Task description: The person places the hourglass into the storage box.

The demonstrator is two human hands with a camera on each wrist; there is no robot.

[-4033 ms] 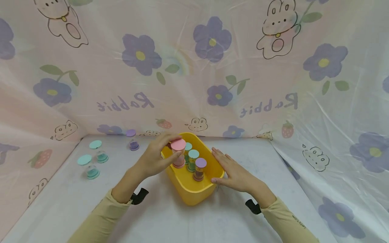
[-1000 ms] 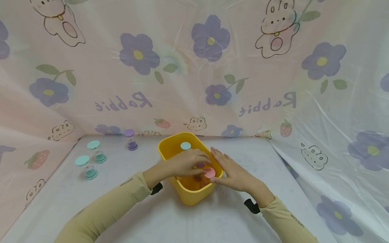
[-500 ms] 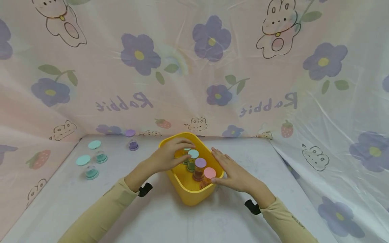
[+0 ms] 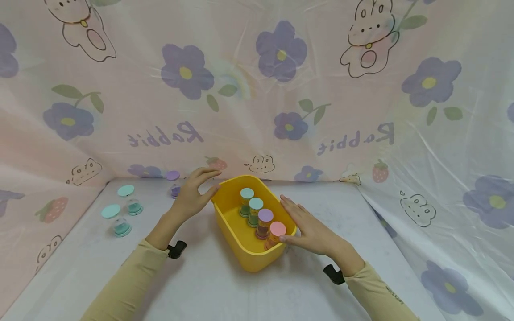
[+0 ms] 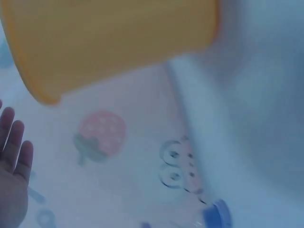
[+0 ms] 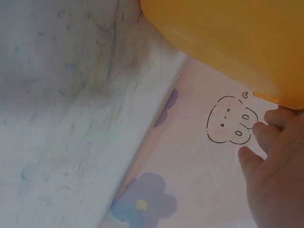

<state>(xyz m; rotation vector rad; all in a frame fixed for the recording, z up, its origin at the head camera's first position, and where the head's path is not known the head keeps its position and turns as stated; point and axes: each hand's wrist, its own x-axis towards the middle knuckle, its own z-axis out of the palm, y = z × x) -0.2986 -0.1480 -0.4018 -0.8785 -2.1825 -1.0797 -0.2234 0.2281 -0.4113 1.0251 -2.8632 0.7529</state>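
- printed plastic sheet (image 4: 257, 89), rabbits and purple flowers, hangs behind and at both sides of the table (image 4: 225, 290); biggest thing in view.
- yellow tub (image 4: 241, 249) sits mid-table, turned a little on the slant. a row of four small jars stands along its right inner wall: two teal-capped (image 4: 246, 193) at the far end, one purple-capped (image 4: 265, 215), one pink-capped jar (image 4: 277, 228) nearest.
- right hand (image 4: 311, 228) lies flat against the tub's right outer wall, fingers straight, steadying it; it grips nothing. right wrist view shows the fingertips (image 6: 266, 130) at the tub's rim.
- left hand (image 4: 193, 195) hovers just left of the tub's far-left corner, fingers spread and relaxed, empty; whether it touches the rim i cannot tell. left wrist view is blurred, shows only loose fingers (image 5: 13, 142) below the tub's side.
- loose on the table: small purple jar (image 4: 175, 191) with its cap (image 4: 173, 175) lying just beyond it, far, close to the left hand; two clear teal-based jars (image 4: 122, 227) and two teal caps (image 4: 110, 211) at far left, well apart from the tub.
- judgement: four jars look settled in the tub; step in hand reads as the empty left hand between pieces.
- next move likely calls for a reach left and far to the purple jar, a light pinch round it, right hand bracing the tub.
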